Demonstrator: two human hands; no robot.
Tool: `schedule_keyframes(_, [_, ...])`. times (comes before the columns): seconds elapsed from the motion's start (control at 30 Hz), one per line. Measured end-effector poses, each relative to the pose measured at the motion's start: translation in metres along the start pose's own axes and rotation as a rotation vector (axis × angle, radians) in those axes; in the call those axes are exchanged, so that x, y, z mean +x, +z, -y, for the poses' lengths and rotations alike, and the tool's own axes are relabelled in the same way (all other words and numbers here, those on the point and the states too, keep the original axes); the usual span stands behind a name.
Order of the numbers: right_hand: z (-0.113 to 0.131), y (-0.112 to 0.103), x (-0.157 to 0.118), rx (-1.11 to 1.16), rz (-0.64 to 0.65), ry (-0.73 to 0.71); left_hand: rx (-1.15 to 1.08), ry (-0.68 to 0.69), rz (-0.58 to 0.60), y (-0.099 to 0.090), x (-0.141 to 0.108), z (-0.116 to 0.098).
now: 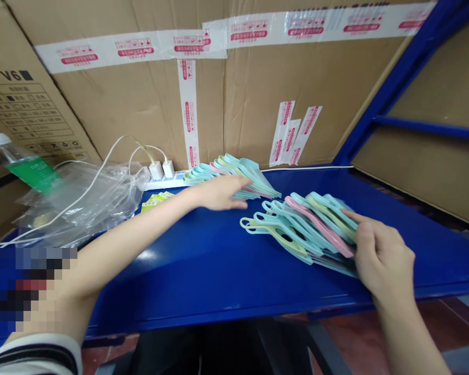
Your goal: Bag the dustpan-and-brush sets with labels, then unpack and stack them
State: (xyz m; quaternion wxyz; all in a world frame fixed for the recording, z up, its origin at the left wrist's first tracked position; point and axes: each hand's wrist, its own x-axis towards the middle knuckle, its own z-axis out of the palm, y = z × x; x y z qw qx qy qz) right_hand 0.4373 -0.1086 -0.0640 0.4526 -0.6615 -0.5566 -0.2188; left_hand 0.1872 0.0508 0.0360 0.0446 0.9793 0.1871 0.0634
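Two fanned piles of flat plastic pieces with looped handles, mostly light blue with some pink and pale green, lie on the blue table (172, 271). My left hand (222, 192) reaches over the back pile (254, 172), its fingers apart and pointing right; whether it touches the pieces is unclear. At the right end of the front pile (297, 229) is my right hand (379, 255), its index finger stretched along the top edge and its thumb beside it, closed on the ends of the pieces.
Clear plastic bags (97, 198) and a bottle with a green label (35, 169) are at the left. Yellow-green cards (156, 199) lie by a white power strip (166, 182) with plugs and cables. Cardboard (140, 104) stands behind, with a blue frame (398, 78) at right.
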Motion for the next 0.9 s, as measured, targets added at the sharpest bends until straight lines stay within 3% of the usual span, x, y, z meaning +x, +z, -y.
schedule_keyframes(0.1, [0.0,0.0,0.0,0.0,-0.008,0.01,0.147,-0.104,-0.143,-0.01,0.012,0.007])
schedule_keyframes(0.27, [0.002,-0.001,0.0,-0.011,-0.055,-0.039,0.492,0.094,0.018,0.009,0.047,0.007])
schedule_keyframes(0.4, [0.003,-0.001,0.0,-0.007,-0.046,-0.086,0.509,0.124,0.053,0.021,0.067,0.007])
schedule_keyframes(0.5, [0.002,0.0,0.001,-0.011,-0.031,-0.088,0.516,0.132,0.041,0.019,0.069,0.007])
schedule_keyframes(0.7, [-0.001,0.0,-0.001,-0.003,-0.064,-0.089,0.553,0.073,-0.126,-0.005,0.037,0.001])
schedule_keyframes(0.77, [0.0,-0.001,-0.001,-0.015,-0.102,-0.098,0.593,0.069,-0.166,-0.008,0.014,-0.007])
schedule_keyframes(0.9, [0.008,-0.006,0.0,-0.065,-0.216,-0.176,0.636,0.126,-0.09,-0.002,-0.048,-0.039])
